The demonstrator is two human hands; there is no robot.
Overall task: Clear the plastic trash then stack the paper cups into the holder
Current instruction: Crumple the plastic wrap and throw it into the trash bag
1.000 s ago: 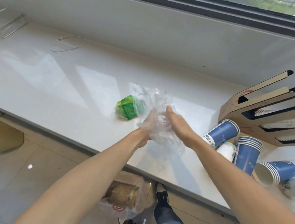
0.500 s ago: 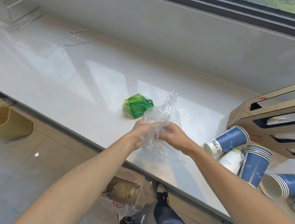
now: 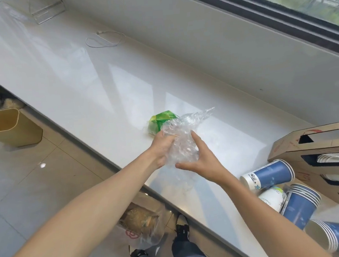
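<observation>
Over the front of the white counter (image 3: 75, 79), my left hand (image 3: 162, 147) and my right hand (image 3: 201, 160) squeeze a crumpled clear plastic wrapper (image 3: 182, 133) between them. A tail of the wrapper sticks up to the right and another hangs below the hands. Just behind it lies a green plastic packet (image 3: 160, 120), partly hidden. At the right, blue paper cups (image 3: 269, 174) lie on their sides, with a nested stack (image 3: 300, 205) among them. The cardboard cup holder (image 3: 316, 147) lies tipped at the right edge, white cups showing in its slots.
A tan waste bin (image 3: 8, 126) stands on the tiled floor at the left. A plastic bag with contents (image 3: 141, 223) sits on the floor beside my shoes. A white cable (image 3: 104, 39) and a clear stand (image 3: 43, 8) lie far back on the counter.
The hands have kept crumpling the clear wrapper into a tighter wad; the right hand has shifted under and around it. The view has panned left, showing more floor and the bin.
</observation>
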